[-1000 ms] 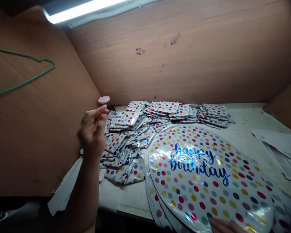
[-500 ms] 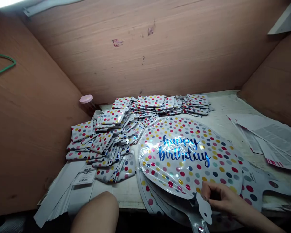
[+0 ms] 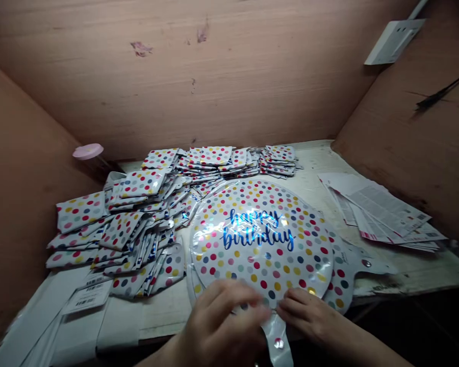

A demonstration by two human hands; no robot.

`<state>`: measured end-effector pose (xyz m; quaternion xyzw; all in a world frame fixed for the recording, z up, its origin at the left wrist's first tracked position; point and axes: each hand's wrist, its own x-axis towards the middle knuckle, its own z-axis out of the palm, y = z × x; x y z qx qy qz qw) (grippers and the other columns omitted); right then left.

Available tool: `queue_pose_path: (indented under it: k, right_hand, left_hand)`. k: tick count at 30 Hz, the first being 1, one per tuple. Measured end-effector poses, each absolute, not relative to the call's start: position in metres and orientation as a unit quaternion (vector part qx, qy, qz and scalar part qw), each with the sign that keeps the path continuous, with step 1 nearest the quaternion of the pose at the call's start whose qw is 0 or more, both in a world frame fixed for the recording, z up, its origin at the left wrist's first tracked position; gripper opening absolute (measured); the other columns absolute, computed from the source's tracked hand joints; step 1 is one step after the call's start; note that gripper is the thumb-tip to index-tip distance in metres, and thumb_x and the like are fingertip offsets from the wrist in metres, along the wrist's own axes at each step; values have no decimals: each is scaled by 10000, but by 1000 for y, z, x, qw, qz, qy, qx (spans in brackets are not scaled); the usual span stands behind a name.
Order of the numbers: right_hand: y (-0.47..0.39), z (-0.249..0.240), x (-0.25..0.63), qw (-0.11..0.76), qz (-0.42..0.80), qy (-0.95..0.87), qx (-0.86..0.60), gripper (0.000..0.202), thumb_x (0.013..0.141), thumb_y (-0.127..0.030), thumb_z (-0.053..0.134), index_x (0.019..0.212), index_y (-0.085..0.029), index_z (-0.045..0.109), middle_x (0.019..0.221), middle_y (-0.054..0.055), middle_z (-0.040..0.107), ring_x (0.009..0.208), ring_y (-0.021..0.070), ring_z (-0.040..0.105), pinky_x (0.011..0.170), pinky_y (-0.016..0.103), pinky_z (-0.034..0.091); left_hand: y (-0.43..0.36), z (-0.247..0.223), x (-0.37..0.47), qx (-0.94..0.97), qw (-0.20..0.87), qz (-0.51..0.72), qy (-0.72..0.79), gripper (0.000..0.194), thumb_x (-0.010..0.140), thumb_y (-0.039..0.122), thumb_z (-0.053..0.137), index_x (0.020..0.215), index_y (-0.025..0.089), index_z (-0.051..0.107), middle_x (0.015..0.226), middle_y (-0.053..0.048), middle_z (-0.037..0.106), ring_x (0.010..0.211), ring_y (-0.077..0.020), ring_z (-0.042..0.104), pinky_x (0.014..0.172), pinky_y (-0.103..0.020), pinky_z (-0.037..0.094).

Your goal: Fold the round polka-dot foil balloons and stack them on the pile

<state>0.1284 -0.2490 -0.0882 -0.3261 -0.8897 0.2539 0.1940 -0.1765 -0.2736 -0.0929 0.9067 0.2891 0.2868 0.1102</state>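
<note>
Flat polka-dot foil balloons (image 3: 252, 255) lettered "happy birthday" in blue lie stacked at the middle of the table, a silvery tail (image 3: 278, 339) pointing down toward me. At the near edge, my left hand (image 3: 229, 316) is over the balloon beside the tail, its fingers bent and blurred; whether it grips anything is hard to tell. My right hand (image 3: 304, 311) pinches the balloon's near edge just right of the tail. Folded dotted balloons (image 3: 137, 224) are heaped at the left, with more folded ones (image 3: 214, 158) in a row behind.
Printed sheets (image 3: 382, 209) are spread on the right. White card strips (image 3: 30, 311) and barcode labels (image 3: 86, 300) lie at the front left. A pink-lidded container (image 3: 87, 152) stands by the left panel. A white switch box (image 3: 393, 43) is on the back wall.
The view has shifted right. My left hand has come in over the balloon's near edge. The top balloon is turned, its tail now pointing toward me, and the small white tab is no longer visible.
</note>
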Motion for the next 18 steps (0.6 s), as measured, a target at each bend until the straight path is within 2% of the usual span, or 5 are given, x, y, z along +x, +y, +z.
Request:
queue_pose_path:
  k: [3,7,10,15,18]
  right_hand:
    - [-251,-93,126,231,317,-837,-381,205,932,-165,446,933,-174,651,837,72,626,834,186,551,731,308,458]
    - [-232,-88,127,240,554,-634,-483,214,763,-278,672,639,-178,529,702,-6,549,694,141,516,647,259,425]
    - [-207,-81,132,194,686,-514,-477,286,664,-348,746,652,-170,522,661,-28,545,614,112,492,581,231,395]
    - [-138,-63,131,175,632,-568,-498,246,721,-376,656,687,-163,538,614,-41,526,540,81,437,508,202,330]
    - [-109,-53,125,135,620,-616,-468,195,704,-321,639,670,-164,527,604,-47,512,542,77,428,505,192,330]
  left_hand:
    - [-216,-69,-138,929,141,216,265,530,891,433,552,1363,221,439,1374,-116,485,1311,-271,398,1058,-446,396]
    - [-225,-87,-128,945,75,154,278,793,793,620,581,1467,362,251,1556,-120,158,1400,-387,200,1105,-591,187]
    - [-245,-109,-132,946,-21,148,289,847,736,733,527,1460,419,221,1549,-97,199,1418,-402,99,1110,-609,14]
    - [-254,-117,-133,947,-59,141,283,733,811,614,558,1451,381,288,1519,-66,302,1438,-320,75,1122,-555,-77]
    - [-251,-100,-131,941,0,198,275,658,891,409,509,1478,310,228,1518,-112,293,1405,-304,223,1132,-542,45]
